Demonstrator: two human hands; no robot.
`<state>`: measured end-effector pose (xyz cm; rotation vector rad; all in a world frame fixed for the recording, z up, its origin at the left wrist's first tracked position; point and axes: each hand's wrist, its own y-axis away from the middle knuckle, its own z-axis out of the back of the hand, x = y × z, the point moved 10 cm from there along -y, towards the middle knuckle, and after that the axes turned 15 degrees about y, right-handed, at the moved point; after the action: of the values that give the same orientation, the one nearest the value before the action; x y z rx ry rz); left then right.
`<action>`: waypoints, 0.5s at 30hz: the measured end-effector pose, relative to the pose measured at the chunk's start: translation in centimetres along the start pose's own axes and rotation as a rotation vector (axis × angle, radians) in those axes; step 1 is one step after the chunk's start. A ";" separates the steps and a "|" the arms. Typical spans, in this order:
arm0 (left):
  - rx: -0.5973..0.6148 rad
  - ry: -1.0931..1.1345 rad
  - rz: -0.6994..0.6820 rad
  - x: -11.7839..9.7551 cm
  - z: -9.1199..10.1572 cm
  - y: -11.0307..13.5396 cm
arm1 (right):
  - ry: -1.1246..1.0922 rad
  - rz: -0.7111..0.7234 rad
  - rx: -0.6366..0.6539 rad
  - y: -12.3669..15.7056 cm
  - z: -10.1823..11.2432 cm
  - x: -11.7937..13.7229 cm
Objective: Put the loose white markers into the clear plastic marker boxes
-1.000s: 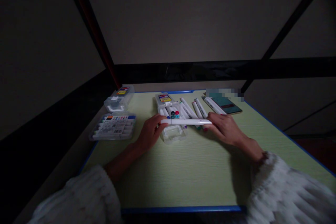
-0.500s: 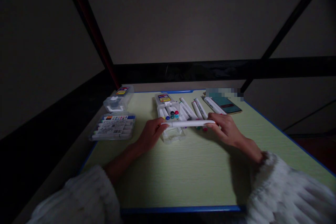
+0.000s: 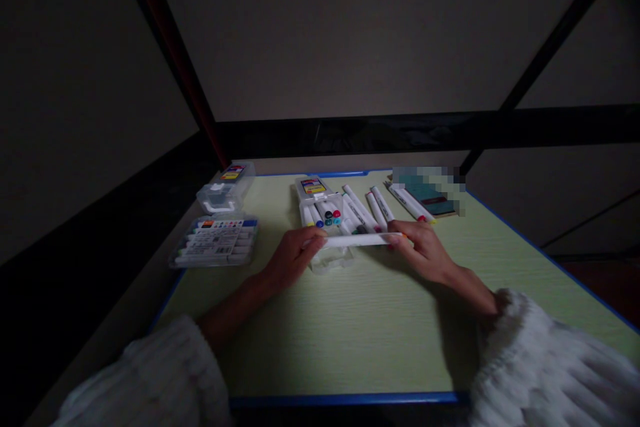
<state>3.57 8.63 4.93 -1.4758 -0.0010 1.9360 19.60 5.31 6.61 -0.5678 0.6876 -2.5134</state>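
A white marker (image 3: 359, 240) lies level between my hands, with a bit of orange at its right end. My left hand (image 3: 295, 253) is closed on its left end, and my right hand (image 3: 424, 250) pinches the right end. Just behind it stands an open clear plastic case (image 3: 314, 188) holding several markers with coloured ends. The lower front of this case (image 3: 333, 260) shows below the held marker. Several loose white markers (image 3: 361, 208) lie on the table between the case and my right hand, some partly hidden.
At the left are a closed case of markers (image 3: 217, 242) and, behind it, another clear case (image 3: 227, 190). A teal booklet (image 3: 425, 190) with markers on it lies at the back right. The pale green table (image 3: 345, 340) has a blue edge.
My left hand has slid right along the marker, and my right hand has shifted slightly left. The two hands are closer together. An orange end now shows at my right fingers.
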 end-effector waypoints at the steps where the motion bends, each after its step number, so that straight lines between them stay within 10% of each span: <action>1: 0.014 -0.009 -0.008 -0.1 -0.2 0.0 | -0.009 -0.007 0.010 0.0 -0.1 0.0; 15: 0.042 -0.066 -0.102 -1.5 -0.3 0.0 | -0.038 0.016 0.070 0.1 -0.7 0.1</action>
<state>4.01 7.69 6.13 -1.3581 -0.0635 1.8902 19.18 5.37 6.03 -0.5812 0.5852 -2.4944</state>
